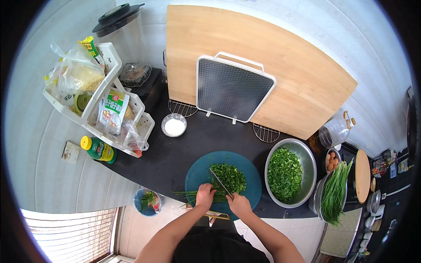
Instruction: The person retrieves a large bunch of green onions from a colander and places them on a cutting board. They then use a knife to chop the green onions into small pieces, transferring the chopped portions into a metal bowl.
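Observation:
My right hand [240, 205] is closed round the handle of a kitchen knife [220, 181], its blade slanting up and left over a round teal cutting board [250, 184]. My left hand [205, 195], fingers curled, presses a bunch of chives [186, 193] against the board just left of the blade. The long ends of the bunch stick out past the board's left edge. Beyond and right of the blade lies a pile of chopped chives [231, 176]. A large steel bowl [312, 171] to the right holds more chopped greens [284, 173].
Whole chives [335, 190] fill a container at the far right, beside a bowl of eggs [332, 161]. A small bowl of white powder [174, 127] stands behind the board. Large boards [298, 74] lean on the wall. Left are a white rack [112, 57], green bottle [98, 149] and waste bin [149, 211].

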Motion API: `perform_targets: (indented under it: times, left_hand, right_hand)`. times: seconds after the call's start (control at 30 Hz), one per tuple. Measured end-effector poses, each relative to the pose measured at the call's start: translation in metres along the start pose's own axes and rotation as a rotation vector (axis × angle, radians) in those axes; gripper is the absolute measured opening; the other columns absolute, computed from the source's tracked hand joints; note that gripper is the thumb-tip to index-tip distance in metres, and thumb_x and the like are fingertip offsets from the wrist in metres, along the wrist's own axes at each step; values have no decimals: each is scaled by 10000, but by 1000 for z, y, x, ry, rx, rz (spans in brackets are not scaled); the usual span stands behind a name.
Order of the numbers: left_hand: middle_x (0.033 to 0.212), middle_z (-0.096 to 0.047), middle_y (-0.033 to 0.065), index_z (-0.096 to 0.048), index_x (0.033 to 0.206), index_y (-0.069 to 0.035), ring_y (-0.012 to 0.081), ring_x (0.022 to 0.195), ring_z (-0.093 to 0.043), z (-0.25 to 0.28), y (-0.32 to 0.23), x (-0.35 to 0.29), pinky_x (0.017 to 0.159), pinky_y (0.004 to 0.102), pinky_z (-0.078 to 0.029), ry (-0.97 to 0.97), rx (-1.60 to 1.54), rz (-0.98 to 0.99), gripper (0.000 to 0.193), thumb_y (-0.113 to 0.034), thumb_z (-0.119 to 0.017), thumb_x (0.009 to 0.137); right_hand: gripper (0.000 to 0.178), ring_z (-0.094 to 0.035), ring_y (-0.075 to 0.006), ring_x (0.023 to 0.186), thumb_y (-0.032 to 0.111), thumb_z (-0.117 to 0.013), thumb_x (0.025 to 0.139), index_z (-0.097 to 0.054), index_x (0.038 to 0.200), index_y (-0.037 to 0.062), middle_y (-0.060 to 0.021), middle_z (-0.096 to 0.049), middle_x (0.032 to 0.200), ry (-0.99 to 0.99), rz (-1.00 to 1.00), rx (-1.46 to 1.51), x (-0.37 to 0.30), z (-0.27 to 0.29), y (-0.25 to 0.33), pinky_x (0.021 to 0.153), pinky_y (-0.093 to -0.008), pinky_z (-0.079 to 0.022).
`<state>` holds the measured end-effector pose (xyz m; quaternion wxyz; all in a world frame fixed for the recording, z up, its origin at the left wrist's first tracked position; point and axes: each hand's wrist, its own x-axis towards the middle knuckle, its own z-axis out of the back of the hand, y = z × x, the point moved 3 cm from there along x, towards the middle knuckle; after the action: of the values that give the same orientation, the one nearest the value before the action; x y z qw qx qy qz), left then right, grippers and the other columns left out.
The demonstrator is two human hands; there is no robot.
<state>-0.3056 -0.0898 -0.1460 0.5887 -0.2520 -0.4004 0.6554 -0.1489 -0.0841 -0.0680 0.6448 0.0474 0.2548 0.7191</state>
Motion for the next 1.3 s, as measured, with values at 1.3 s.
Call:
perform_targets:
  times: [1.3]
  left_hand:
    - [975, -588, 109, -617, 990, 1, 296, 940, -519, 11, -7, -9, 824, 372, -448, 46, 166, -184, 269, -94, -631, 739]
  right_hand:
    - [332, -600, -405, 645, 312, -544, 862, -567, 707, 19, -221, -594, 629, 43, 27, -58, 0, -3, 2, 590, -472, -489]
